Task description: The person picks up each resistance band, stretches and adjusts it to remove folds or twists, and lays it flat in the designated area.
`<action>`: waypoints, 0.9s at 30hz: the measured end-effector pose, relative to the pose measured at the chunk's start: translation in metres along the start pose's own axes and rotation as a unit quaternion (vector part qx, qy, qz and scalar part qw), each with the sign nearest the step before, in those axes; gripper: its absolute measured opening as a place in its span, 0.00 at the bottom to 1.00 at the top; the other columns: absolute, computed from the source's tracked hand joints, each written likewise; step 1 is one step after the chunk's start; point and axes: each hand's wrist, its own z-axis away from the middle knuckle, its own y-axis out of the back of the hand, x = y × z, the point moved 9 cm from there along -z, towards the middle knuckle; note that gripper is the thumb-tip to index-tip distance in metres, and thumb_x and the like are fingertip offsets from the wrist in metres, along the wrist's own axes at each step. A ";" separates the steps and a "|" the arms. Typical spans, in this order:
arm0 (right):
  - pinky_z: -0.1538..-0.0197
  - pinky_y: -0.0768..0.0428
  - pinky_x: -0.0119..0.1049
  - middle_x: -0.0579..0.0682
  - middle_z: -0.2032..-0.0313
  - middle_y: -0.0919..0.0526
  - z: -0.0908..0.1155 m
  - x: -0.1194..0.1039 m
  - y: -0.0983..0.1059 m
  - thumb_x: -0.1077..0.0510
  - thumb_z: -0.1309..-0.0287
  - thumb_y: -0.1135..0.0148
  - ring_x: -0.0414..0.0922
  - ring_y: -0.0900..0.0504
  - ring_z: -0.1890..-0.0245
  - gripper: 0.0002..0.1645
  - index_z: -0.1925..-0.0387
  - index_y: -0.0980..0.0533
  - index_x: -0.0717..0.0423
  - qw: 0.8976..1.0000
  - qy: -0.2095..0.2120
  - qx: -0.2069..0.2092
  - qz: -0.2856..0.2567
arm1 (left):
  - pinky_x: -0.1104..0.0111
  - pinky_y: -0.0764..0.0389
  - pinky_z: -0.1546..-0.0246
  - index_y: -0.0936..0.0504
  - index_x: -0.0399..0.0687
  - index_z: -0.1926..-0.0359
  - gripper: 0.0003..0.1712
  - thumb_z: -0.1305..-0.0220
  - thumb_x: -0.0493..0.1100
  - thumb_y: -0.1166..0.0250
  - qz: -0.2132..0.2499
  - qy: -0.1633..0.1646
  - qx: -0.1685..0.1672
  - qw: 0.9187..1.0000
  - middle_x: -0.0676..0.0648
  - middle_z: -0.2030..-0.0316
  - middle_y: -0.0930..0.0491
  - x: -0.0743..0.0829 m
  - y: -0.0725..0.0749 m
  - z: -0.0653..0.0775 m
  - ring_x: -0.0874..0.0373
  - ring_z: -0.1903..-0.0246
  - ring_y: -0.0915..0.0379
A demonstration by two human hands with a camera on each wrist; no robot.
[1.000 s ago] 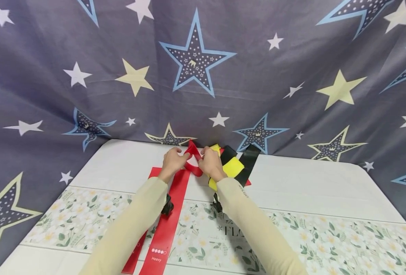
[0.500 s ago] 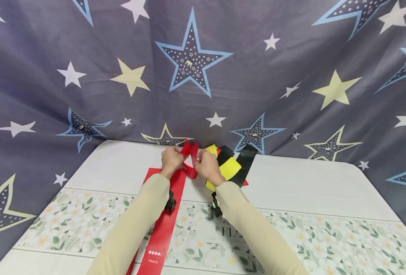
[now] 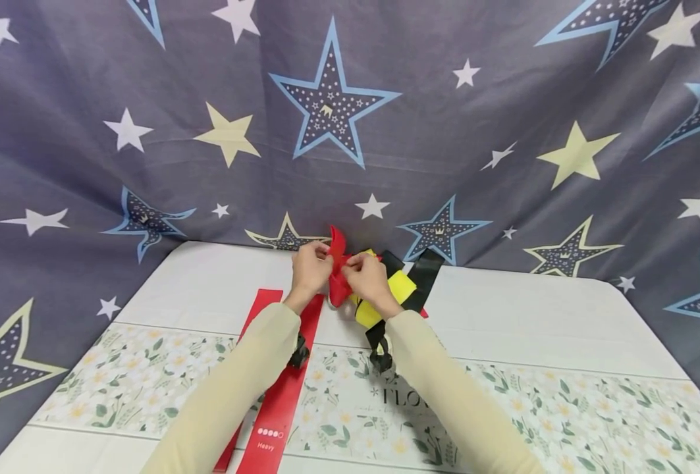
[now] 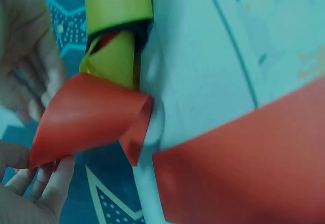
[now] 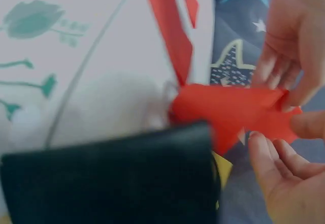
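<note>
In the head view, my left hand [image 3: 313, 268] and right hand [image 3: 366, 280] are together at the back of the table, on either side of a folded red resistance band [image 3: 339, 287]. The left wrist view has my left fingers pinching the lower edge of the curved red band [image 4: 91, 117]. Seen from the right wrist, my right hand [image 5: 289, 183] pinches the band's end between thumb and fingers. Yellow bands [image 3: 402, 286] and black bands [image 3: 425, 273] lie in a heap beside and partly under my right hand.
Two long red bands, one printed "Heavy" [image 3: 271, 428], lie flat under my left forearm. A floral strip [image 3: 563, 408] crosses the white table [image 3: 504, 309]. A grey star-patterned cloth [image 3: 444, 131] hangs right behind its back edge.
The red band was a wide open loop between my hands; now it is folded narrower, with an end pointing up. My left hand has come closer to the right.
</note>
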 end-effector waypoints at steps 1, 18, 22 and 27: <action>0.66 0.20 0.32 0.58 0.65 0.16 -0.001 0.001 0.003 0.58 0.40 0.42 0.49 0.19 0.68 0.13 0.59 0.22 0.63 1.000 -0.014 0.001 -0.027 | 0.59 0.20 0.62 0.17 0.35 0.63 0.09 0.43 0.33 0.42 -0.003 -0.009 0.000 1.000 0.38 0.68 0.15 0.004 -0.001 0.002 0.48 0.66 0.19; 0.69 0.17 0.29 0.54 0.67 0.18 0.006 0.037 0.047 0.59 0.37 0.46 0.41 0.16 0.79 0.21 0.49 0.29 0.72 0.927 -0.224 -0.070 -0.292 | 0.63 0.20 0.64 0.16 0.40 0.64 0.07 0.43 0.31 0.37 -0.062 -0.154 -0.014 0.986 0.43 0.67 0.19 0.049 -0.023 0.059 0.53 0.68 0.23; 0.66 0.17 0.29 0.60 0.54 0.24 0.013 0.039 0.055 0.64 0.39 0.51 0.39 0.17 0.75 0.22 0.45 0.30 0.75 0.945 -0.208 -0.077 -0.239 | 0.61 0.21 0.59 0.17 0.42 0.62 0.07 0.44 0.33 0.35 -0.071 -0.152 -0.037 0.985 0.43 0.64 0.21 0.050 -0.027 0.072 0.51 0.63 0.25; 0.61 0.16 0.34 0.60 0.55 0.25 0.019 0.033 0.065 0.64 0.37 0.53 0.41 0.18 0.73 0.22 0.45 0.29 0.73 0.965 -0.170 -0.074 -0.184 | 0.61 0.22 0.56 0.20 0.42 0.60 0.11 0.45 0.36 0.33 -0.058 -0.141 -0.058 0.987 0.45 0.62 0.24 0.048 -0.029 0.088 0.52 0.60 0.28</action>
